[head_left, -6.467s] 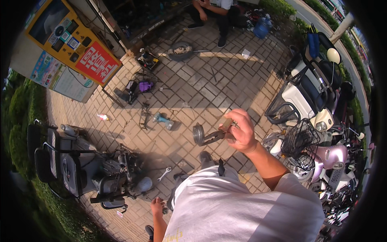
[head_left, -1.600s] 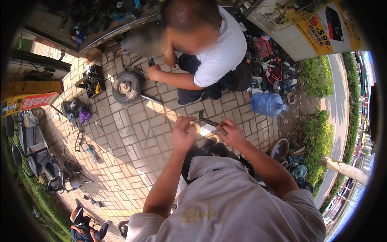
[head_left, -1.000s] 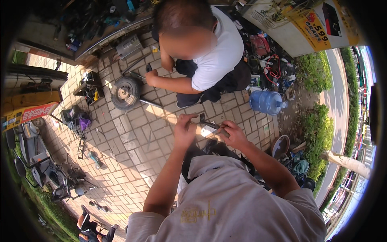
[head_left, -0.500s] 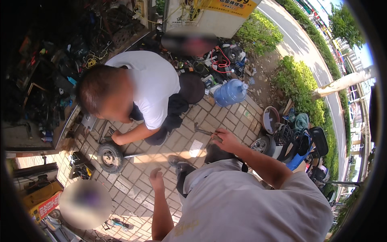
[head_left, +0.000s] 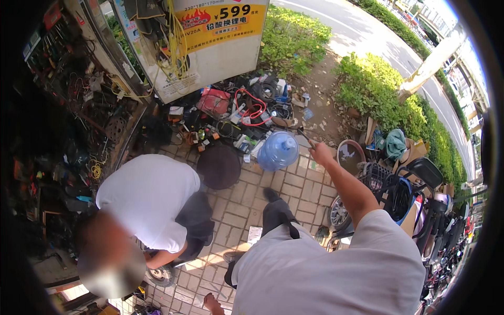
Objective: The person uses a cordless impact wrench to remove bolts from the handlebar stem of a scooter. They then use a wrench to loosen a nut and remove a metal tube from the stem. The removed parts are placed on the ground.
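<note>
At arm's length, the right hand [head_left: 321, 153] grasps 1 dark tool [head_left: 305, 136], which juts forward-left of the grip. Left of that grip sits a blue jug [head_left: 278, 152]; right, a round basin [head_left: 360, 149]. Well behind is the left hand [head_left: 212, 303], closed or loose I cannot tell.

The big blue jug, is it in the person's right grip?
No, the big blue jug is on the paving, while the right grip holds a thin dark tool.
</note>
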Motion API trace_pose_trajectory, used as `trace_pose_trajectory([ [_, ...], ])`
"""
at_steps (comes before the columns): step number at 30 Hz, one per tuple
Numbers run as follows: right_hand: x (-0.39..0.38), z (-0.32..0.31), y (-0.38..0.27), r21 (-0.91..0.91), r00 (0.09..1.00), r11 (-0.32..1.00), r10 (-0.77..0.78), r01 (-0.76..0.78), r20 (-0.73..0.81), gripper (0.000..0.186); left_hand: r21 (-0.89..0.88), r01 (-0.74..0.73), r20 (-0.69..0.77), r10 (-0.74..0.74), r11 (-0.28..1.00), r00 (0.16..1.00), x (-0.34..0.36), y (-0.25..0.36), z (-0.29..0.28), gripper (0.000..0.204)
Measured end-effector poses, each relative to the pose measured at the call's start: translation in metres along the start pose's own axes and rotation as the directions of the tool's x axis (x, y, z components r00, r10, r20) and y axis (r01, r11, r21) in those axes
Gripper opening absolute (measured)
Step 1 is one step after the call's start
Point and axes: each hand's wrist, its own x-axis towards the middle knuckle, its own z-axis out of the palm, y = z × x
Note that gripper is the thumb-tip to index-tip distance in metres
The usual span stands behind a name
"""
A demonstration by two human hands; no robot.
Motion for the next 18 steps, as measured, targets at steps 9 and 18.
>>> trace_pose_trajectory([
  [9, 0.273, -0.053, -0.013, -0.105, 0.937, 0.939, 0.337, -0.327, 0.094, 0.041, 0.513, -0.535, 0.283, 0.456, 0.672, 0.844, -0.178, 0.023, 0.065, 0.028],
  [18, 0.275, -0.012, 0.039, -0.068, 0.956, 0.962, 0.27, -0.264, 0.111, 0.04, 0.371, -0.186, 0.206, 0.114, 0.91, 0.972, -0.221, 0.025, 0.135, 0.024],
])
